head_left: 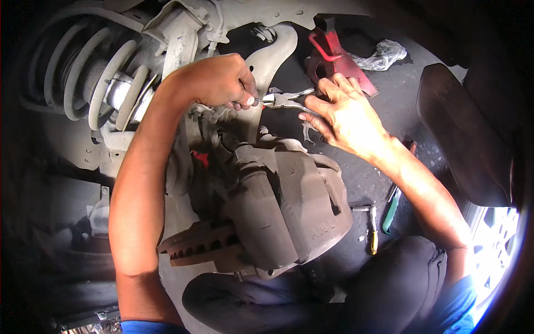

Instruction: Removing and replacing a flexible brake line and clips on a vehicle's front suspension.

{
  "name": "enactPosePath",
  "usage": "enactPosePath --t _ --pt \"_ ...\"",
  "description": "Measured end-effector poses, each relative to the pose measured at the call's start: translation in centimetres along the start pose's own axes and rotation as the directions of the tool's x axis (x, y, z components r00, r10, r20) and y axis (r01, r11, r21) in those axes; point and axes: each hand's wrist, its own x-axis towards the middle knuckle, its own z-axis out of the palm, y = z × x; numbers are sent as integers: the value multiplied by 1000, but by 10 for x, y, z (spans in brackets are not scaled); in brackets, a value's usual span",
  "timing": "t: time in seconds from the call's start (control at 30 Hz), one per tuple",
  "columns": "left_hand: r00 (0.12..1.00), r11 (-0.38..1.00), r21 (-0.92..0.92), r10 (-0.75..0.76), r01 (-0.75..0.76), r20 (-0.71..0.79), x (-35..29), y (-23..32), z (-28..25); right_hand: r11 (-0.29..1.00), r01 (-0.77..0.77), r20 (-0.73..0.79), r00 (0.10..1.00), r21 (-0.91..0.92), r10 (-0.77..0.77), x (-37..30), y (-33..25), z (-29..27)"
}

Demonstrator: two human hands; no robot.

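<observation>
My right hand (347, 119) is wrapped round the handles of metal pliers (285, 101), whose jaws point left. Facing it, my left hand (233, 86) is closed in a pinch on a thin dark metal pin (257, 99). The pin's other end meets the plier jaws. Both hands are held above a dusty brown brake caliper (289, 206), touching neither it nor the disc. The vented edge of the brake disc (194, 245) sticks out at the caliper's lower left. My fingers hide part of the pin.
At the upper left stands a coil spring (104, 83) round a strut. A red jack stand (339, 58) and crumpled clear plastic (384, 54) are at the far side. A yellow-handled tool (374, 234) and a green-handled tool (392, 211) lie on the dark floor (361, 181). A wheel (495, 239) is at right.
</observation>
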Motion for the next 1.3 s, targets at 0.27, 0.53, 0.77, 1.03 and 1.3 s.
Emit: enactPosePath --t 0.27,0.53,0.77,1.03,1.3 --pt "1000 1000 0 5 -5 -5 1 0 1 996 -6 -39 999 -85 3 4 -6 11" --pt "1000 1000 7 6 -6 13 1 1 0 993 30 -76 996 -115 -39 5 -7 12" --pt "1000 1000 -13 8 -8 -2 0 0 0 986 52 -92 994 -156 -67 6 -6 13" --pt "1000 998 -66 0 2 28 -2 3 -2 971 84 -66 993 -223 -101 6 -3 13" --pt "1000 999 -43 -25 25 -8 -2 4 0 987 57 -89 994 -148 -70 4 -2 19"
